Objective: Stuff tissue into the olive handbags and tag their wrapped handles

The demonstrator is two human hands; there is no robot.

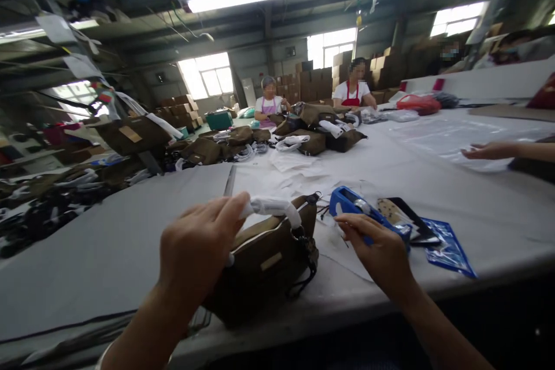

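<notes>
Left hand (pixel 197 240) bare; left forearm (pixel 145 324) bare nearly to lower frame edge — narrow pale sleeve hem (pixel 102 361) there, fabric too blurred to tell. Right hand (pixel 384 254) bare — right forearm (pixel 440 324) likewise, as far as visible.

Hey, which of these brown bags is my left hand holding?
The nearest brown bag, right in front of you: your left hand grips its white-wrapped handle. The other brown bags are all farther away.

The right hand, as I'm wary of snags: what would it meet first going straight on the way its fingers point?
Likely the brown bag, at its right end: the right hand points leftward there. Depth is unclear; it might brush the blue tape dispenser first.
</notes>
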